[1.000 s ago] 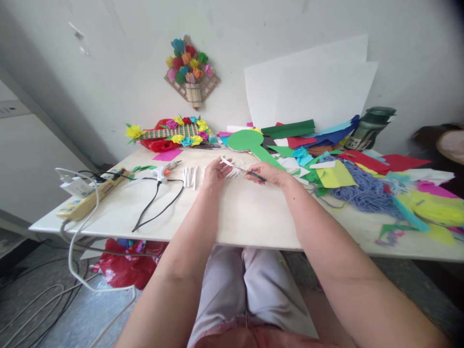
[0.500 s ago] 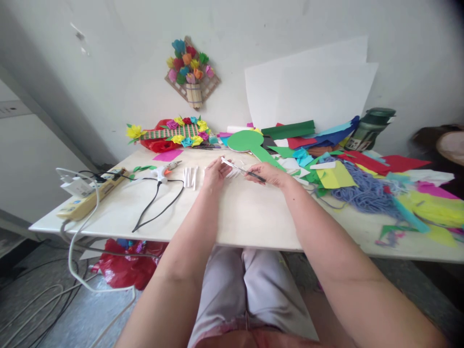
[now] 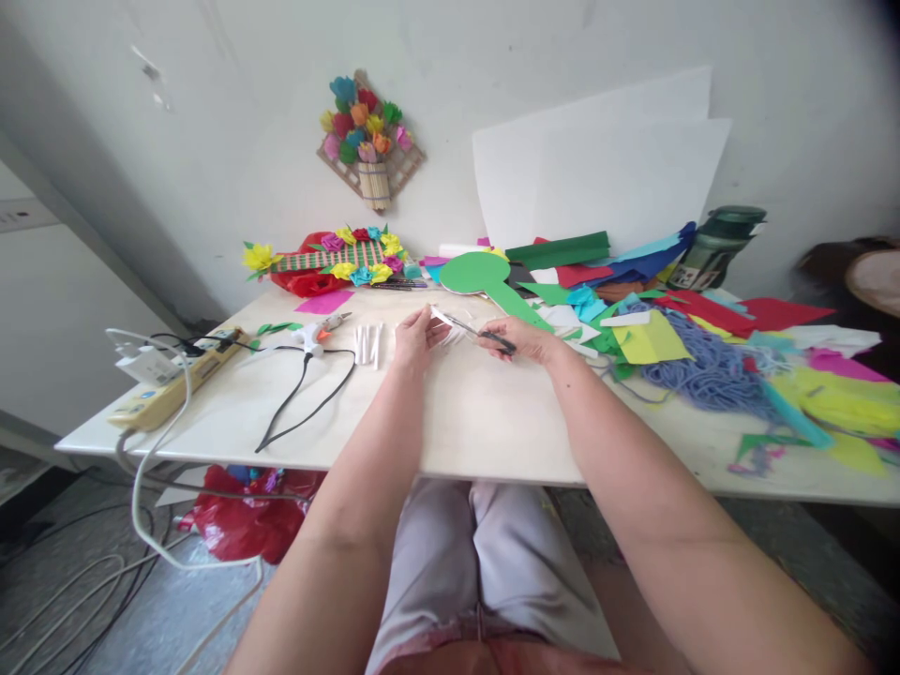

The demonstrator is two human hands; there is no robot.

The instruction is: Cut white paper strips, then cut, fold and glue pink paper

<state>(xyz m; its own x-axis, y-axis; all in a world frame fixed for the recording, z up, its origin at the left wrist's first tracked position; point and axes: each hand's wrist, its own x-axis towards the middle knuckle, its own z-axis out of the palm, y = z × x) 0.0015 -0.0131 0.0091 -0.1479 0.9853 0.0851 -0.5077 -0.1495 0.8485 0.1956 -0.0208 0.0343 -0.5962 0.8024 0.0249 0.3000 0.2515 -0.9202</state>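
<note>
My right hand (image 3: 512, 339) is closed round the dark handles of a pair of scissors (image 3: 501, 343), with the blades reaching left. In my left hand (image 3: 416, 334) a small white strip (image 3: 437, 313) is pinched, and the blade tips are at it. Thin white cut pieces (image 3: 458, 330) lie on the table between the hands. Just left of my left hand, several white rolled sticks (image 3: 368, 345) lie side by side.
A glue gun (image 3: 320, 334) with a black cord and a power strip (image 3: 172, 380) are on the left. Behind stands a green paddle-shaped piece (image 3: 478, 274). Coloured paper, blue yarn (image 3: 703, 366) and a dark bottle (image 3: 721, 246) crowd the right. A flower-covered craft (image 3: 330, 255) lies at the back.
The scissors' handles look slightly more spread in my right hand. Both hands stay in nearly the same place, and the view has shifted a little.
</note>
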